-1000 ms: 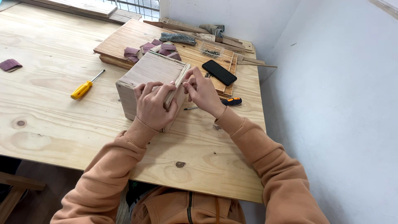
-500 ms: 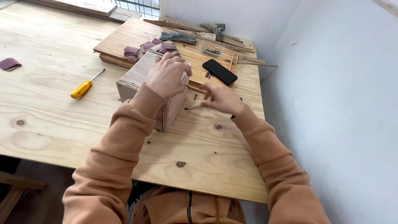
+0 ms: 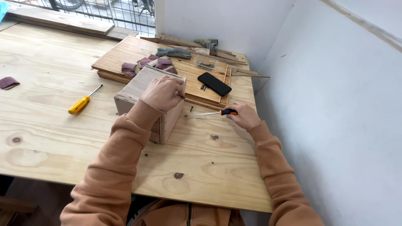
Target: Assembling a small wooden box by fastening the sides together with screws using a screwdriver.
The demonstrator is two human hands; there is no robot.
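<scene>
A small plywood box (image 3: 136, 90) stands on the pale wooden table (image 3: 54, 125). My left hand (image 3: 163, 93) lies on top of its right edge, fingers curled over the rim and pressing on it. To the right of the box, my right hand (image 3: 243, 116) closes around the orange-and-black handle of a screwdriver (image 3: 211, 113), whose metal shaft points left toward the box. A small dark screw (image 3: 191, 109) lies on the table beside the shaft's tip.
A yellow-handled screwdriver (image 3: 83, 100) lies left of the box. Behind it, stacked boards (image 3: 125, 54) carry a black phone (image 3: 214, 83), purple sandpaper pieces (image 3: 144, 63) and a clear bag of screws (image 3: 206, 64). A white wall (image 3: 335, 104) borders the right side.
My left hand moved from the box's front face up onto its top right edge. My right hand left the box, moved right and took hold of the orange-handled screwdriver.
</scene>
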